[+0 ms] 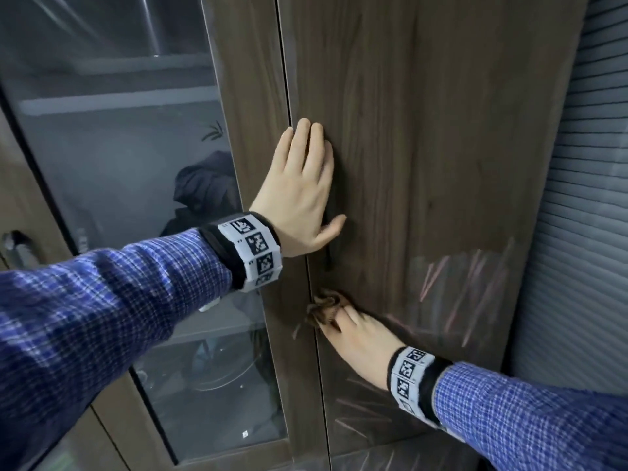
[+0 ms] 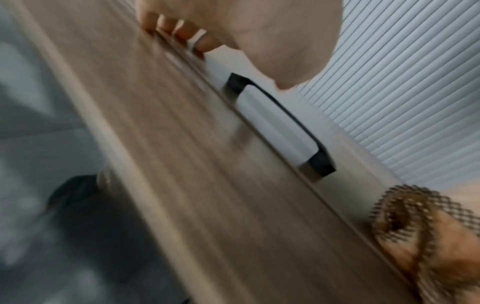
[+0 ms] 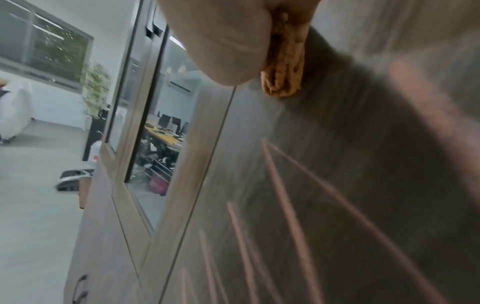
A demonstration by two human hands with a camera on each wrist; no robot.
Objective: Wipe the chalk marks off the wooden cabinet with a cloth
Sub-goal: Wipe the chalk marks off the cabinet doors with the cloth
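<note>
Item: cloth (image 1: 324, 309), brown, bunched. We hold it in our right hand (image 1: 360, 334), fingers curled round it, pressed to the wooden cabinet door (image 1: 424, 130) at lower centre of the head view, right beside the door seam. We judge it soft, light and limp; it is best taken as a wad in the palm so that pressure spreads across the folds.

Item: chalk marks (image 1: 475, 287), pinkish strokes, lower right of the door and below our right wrist. Most remain.

Item: left hand (image 1: 302, 195), flat, fingers straight, resting over the dark door handle (image 2: 280, 125) at centre frame; we judge that it steadies the door.

Item: glass-fronted compartment (image 1: 112, 147), left of frame. Shelves show inside; its contents are blurred by reflections and we cannot name them.
</note>
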